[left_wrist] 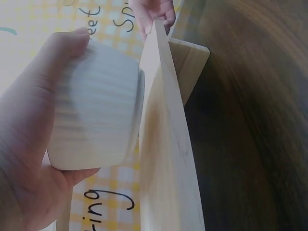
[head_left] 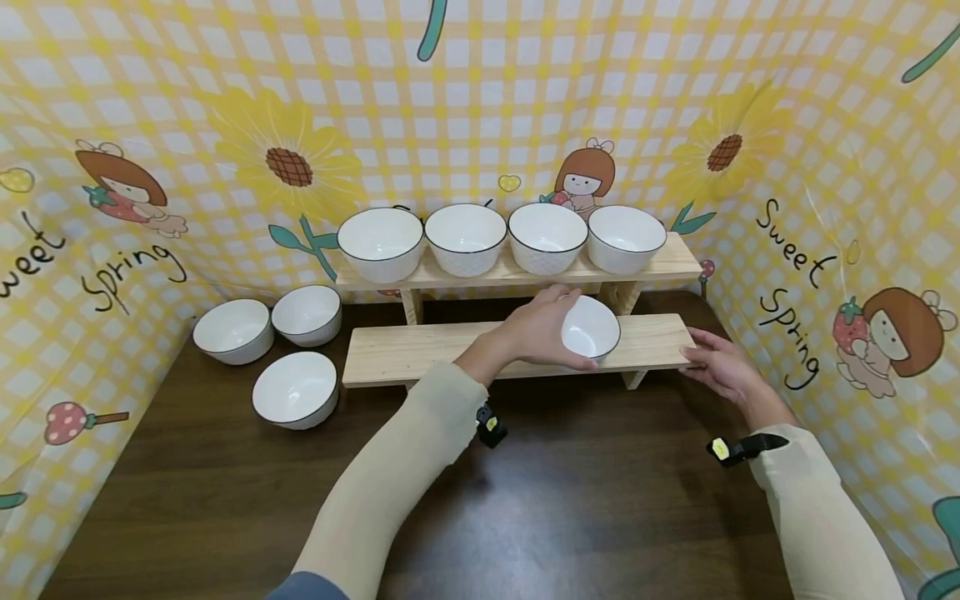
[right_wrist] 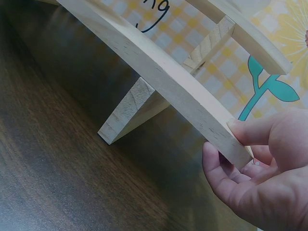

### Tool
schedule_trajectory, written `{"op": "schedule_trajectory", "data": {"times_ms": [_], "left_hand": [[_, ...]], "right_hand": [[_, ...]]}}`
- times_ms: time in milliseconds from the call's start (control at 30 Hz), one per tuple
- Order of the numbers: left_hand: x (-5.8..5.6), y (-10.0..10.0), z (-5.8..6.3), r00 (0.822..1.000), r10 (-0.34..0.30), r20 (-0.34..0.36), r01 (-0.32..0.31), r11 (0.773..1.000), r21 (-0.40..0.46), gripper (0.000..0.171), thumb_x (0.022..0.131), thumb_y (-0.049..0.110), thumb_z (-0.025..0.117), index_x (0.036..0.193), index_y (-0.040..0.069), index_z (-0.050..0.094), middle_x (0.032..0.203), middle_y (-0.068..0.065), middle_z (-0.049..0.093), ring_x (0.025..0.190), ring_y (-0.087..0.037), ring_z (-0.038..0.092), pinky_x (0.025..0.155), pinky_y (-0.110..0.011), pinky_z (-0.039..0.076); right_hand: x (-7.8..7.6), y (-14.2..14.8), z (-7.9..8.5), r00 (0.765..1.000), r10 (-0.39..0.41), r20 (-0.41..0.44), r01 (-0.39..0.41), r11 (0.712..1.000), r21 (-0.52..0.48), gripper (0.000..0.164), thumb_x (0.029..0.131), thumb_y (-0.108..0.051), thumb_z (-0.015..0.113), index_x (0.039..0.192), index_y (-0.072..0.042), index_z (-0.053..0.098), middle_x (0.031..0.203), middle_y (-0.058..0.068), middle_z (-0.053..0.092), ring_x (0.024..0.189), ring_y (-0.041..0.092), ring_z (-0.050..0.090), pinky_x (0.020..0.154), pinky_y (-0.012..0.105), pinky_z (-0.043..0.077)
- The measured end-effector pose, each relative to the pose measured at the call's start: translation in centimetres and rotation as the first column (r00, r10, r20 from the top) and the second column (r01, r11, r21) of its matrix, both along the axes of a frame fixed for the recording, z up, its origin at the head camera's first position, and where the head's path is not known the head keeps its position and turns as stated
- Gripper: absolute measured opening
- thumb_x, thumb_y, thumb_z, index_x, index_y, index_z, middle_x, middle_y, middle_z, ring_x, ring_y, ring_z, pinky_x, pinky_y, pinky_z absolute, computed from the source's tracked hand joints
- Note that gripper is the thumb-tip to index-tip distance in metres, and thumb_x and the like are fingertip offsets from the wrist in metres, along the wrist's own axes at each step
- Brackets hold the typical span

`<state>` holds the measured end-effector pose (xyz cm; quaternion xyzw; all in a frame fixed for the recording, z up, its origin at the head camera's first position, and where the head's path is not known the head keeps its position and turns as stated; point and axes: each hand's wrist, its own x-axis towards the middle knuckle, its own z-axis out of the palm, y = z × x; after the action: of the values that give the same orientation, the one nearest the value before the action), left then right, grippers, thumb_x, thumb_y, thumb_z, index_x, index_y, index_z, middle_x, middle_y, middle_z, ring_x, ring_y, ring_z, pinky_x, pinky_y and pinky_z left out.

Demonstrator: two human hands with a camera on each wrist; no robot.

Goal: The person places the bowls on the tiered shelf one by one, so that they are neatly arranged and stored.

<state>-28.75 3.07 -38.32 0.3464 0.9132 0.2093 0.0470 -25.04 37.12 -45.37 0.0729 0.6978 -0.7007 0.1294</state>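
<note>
My left hand (head_left: 531,332) grips a white bowl (head_left: 592,327) by its sides, thumb on one side and fingers on the other. In the head view this bowl is over the lower wooden shelf (head_left: 405,350), toward its right part. The left wrist view shows the bowl (left_wrist: 98,108) close beside the board, its rim facing the wood. At the right end of that lower shelf, my right hand (head_left: 723,367) pinches the board's corner. In the right wrist view, the thumb lies on top of the board (right_wrist: 159,77) and the fingers curl beneath it.
Several white bowls with dark rims, such as one (head_left: 381,243) at the left end, stand in a row on the upper shelf (head_left: 682,258). Three more bowls, the nearest one (head_left: 296,390) among them, sit left of the rack on the dark wooden table (head_left: 225,500). Checked cloth (head_left: 480,100) hangs behind.
</note>
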Motion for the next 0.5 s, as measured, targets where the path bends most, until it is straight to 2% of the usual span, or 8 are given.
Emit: {"op": "schedule_trajectory", "data": {"times_ms": [267, 500], "left_hand": [[0.1, 1.9, 0.5, 0.999, 0.048, 0.008, -0.048, 0.999, -0.007, 0.122, 0.072, 0.068, 0.079, 0.163, 0.008, 0.023, 0.165, -0.008, 0.024, 0.147, -0.022, 0.030, 0.108, -0.042, 0.043], [0.2, 3.2, 0.8, 0.998, 0.067, 0.022, -0.067, 0.998, 0.004, 0.121, 0.073, 0.068, 0.079, 0.163, 0.010, 0.023, 0.163, -0.007, 0.028, 0.144, -0.022, 0.035, 0.102, -0.042, 0.047]], "right_hand": [[0.0, -0.1, 0.2, 1.000, -0.002, 0.017, 0.002, 1.000, 0.022, 0.075, 0.104, -0.005, 0.055, 0.161, 0.004, 0.008, 0.130, 0.017, 0.041, 0.089, 0.006, 0.062, 0.078, 0.025, 0.054], [0.0, -0.1, 0.2, 1.000, 0.002, 0.017, -0.002, 1.000, 0.016, 0.075, 0.104, -0.005, 0.055, 0.161, 0.004, 0.008, 0.120, 0.009, 0.046, 0.088, 0.007, 0.062, 0.078, 0.025, 0.055]]}}
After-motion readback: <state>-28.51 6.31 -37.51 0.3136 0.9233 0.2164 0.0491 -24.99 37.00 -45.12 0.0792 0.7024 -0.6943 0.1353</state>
